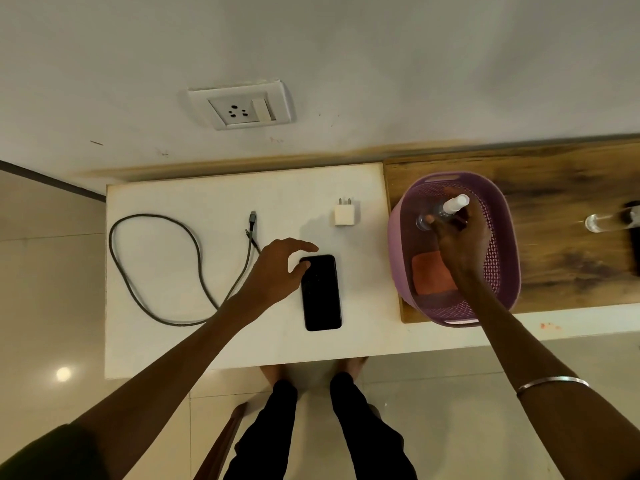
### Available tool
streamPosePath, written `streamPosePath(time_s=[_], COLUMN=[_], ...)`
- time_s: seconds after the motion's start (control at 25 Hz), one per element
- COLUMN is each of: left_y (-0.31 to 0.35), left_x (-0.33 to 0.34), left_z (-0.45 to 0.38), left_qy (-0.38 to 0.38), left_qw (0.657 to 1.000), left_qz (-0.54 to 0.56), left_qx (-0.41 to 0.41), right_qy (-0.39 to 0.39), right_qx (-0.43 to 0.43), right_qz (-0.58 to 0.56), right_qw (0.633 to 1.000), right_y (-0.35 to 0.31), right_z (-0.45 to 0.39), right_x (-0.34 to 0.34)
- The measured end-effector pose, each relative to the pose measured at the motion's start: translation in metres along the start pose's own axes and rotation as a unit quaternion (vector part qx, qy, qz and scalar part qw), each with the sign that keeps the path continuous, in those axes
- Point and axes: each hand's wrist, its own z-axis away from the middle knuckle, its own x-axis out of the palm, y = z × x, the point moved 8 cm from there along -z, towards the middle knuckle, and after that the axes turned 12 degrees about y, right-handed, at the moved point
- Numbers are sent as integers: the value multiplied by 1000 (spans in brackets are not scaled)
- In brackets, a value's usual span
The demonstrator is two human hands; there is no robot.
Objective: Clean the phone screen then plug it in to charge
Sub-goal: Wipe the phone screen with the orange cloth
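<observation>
A black phone [321, 293] lies screen up on the white table [180, 344]. My left hand [278, 268] hovers at its top left corner, fingers spread, the thumb touching the phone's edge. My right hand [459, 237] is inside the purple basket [509, 258], closed around a clear spray bottle [446, 211] with a white cap. An orange cloth [433, 273] lies on the basket's floor. A grey cable [156, 268] is looped at the table's left. A white charger adapter [345, 213] lies near the back edge. A wall socket [239, 105] is above the table.
The basket stands on a wooden board [561, 244] right of the table. A clear glass object [597, 223] and a dark item lie at the board's far right. My legs and feet are below the table's front edge.
</observation>
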Motion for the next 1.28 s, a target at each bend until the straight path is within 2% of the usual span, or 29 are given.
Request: streamPosePath(time_s=[0.16, 0.28, 0.44, 0.52, 0.56, 0.64, 0.72, 0.84, 1.04, 1.12, 1.28], left_y=[0, -1, -9, -17, -22, -33, -41, -48, -54, -55, -58], left_x=[-4, -8, -4, 3, 7, 16, 23, 33, 41, 43, 41], left_z=[2, 1, 6, 9, 11, 18, 24, 31, 36, 38, 40], left_qy=[3, -4, -42, -67, -79, -104, -119, -127, -121, -123, -129], left_qw=[1000, 999, 985, 972, 965, 955, 951, 949, 955, 955, 955], left_qz=[1, -42, -155, -208, -232, -264, -277, -278, -262, -261, -260], left_qx=[5, 29, 67, 84, 89, 84, 76, 74, 68, 67, 66], right_qy=[9, 7, -104, -155, -176, -213, -208, -192, -216, -172, -35], right_qx=[17, 33, 23, 56, 76, 51, 32, 17, -17, -31, -70], right_qz=[2, 42, 179, 220, 251, 353, 392, 407, 383, 368, 309], right_qw=[1000, 999, 978, 962, 949, 910, 896, 893, 898, 913, 948], right_y=[3, 14, 38, 52, 56, 62, 61, 60, 34, 14, -38], right_z=[5, 14, 27, 33, 36, 39, 40, 38, 41, 40, 49], right_x=[-12, -21, -11, -4, -1, 2, 4, 5, -1, -16, -55])
